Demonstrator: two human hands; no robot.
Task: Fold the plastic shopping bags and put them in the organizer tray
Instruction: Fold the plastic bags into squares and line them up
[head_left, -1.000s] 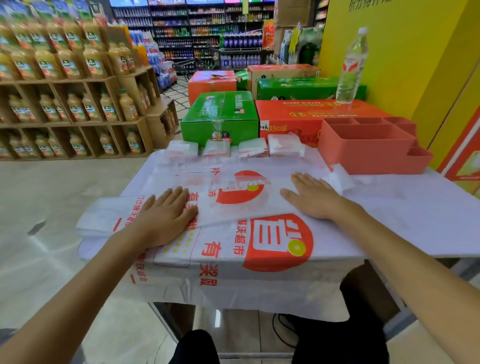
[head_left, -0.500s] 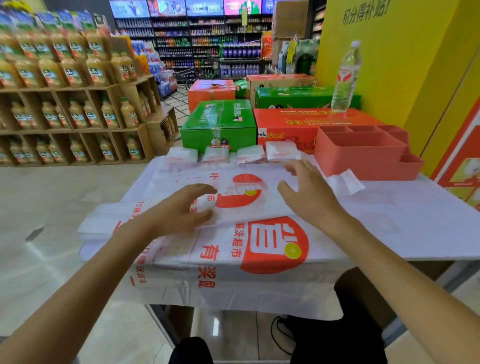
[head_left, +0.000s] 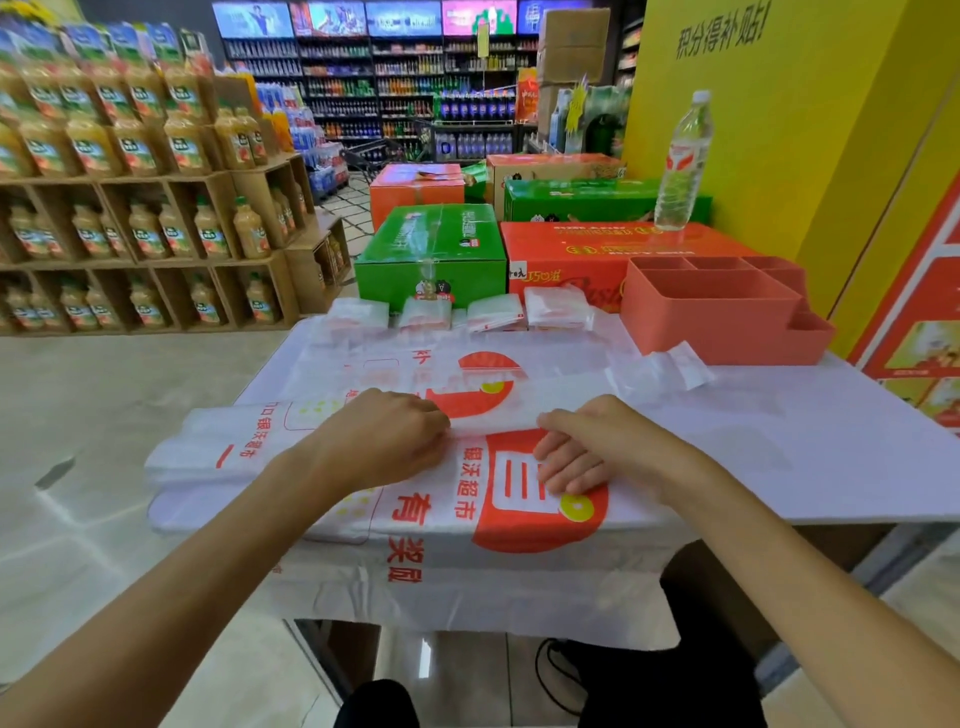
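A white plastic shopping bag (head_left: 519, 400) with red print lies lengthwise across the table, folded into a long strip over a stack of flat bags (head_left: 457, 530). My left hand (head_left: 384, 441) pinches the strip's near edge left of centre. My right hand (head_left: 587, 447) grips the same edge right of centre, fingers curled under it. The bag's handles (head_left: 670, 369) trail toward the coral organizer tray (head_left: 727, 317) at the back right, whose compartments hold nothing. Several small folded bags (head_left: 493, 312) sit in a row along the table's far edge.
Green and orange cartons (head_left: 431, 254) stand just behind the table, with a water bottle (head_left: 680, 166) on one. Wooden shelves of juice bottles (head_left: 145, 228) fill the left. A yellow wall (head_left: 779, 130) rises at the right. The white table surface (head_left: 831, 441) extends to my right.
Both hands have lifted from lying flat on the bag, come toward me and closed on its near edge. The far part of the bag has been folded over toward me.
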